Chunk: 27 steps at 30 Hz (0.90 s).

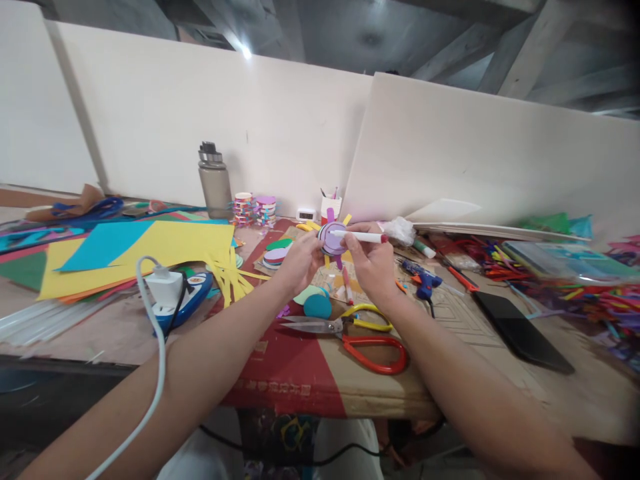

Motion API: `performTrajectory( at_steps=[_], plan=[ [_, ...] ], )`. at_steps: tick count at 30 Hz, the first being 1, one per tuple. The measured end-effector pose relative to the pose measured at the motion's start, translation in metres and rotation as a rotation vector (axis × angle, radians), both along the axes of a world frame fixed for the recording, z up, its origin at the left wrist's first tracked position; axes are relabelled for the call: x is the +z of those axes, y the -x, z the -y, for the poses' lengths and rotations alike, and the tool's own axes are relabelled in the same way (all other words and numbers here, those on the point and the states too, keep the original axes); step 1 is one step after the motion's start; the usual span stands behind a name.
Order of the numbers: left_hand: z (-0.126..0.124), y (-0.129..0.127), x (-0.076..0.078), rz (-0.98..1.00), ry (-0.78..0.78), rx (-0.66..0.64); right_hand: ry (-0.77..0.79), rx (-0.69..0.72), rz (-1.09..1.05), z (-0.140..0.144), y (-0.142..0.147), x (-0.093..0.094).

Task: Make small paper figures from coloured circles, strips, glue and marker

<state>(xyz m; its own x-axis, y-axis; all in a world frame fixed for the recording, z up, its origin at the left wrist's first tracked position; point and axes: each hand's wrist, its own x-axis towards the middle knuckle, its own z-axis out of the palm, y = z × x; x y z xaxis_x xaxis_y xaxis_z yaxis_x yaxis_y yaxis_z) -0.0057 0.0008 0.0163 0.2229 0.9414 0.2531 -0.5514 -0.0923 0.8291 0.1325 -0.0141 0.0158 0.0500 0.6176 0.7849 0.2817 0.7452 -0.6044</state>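
Note:
My left hand grips a small round purple foam craft piece by its left side. Short purple and yellow strips stick out from the top and bottom of this piece. In my right hand is a white marker pen with a red end. Its tip points left and meets the purple disc's face, or comes very close to it. Below the hands lie a teal foam circle and a pair of scissors with one yellow and one red handle.
Yellow foam sheets and a power strip lie at left. A bottle stands behind, near stacked foam discs. To the right are a blue glue gun, a black phone and a clear plastic box.

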Motion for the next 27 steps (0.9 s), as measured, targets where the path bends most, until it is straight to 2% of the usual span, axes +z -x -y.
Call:
performTrajectory(
  at_steps=[12,27],
  plan=[
    [0.0034,-0.0019,-0.0004,-0.015,-0.021,0.009,-0.045,-0.089,0.103,0.0006,-0.0018,0.0006],
    [0.0034,-0.0019,-0.0002,-0.012,-0.029,-0.003,-0.063,-0.124,0.157,0.0034,-0.0020,0.0035]
  ],
)
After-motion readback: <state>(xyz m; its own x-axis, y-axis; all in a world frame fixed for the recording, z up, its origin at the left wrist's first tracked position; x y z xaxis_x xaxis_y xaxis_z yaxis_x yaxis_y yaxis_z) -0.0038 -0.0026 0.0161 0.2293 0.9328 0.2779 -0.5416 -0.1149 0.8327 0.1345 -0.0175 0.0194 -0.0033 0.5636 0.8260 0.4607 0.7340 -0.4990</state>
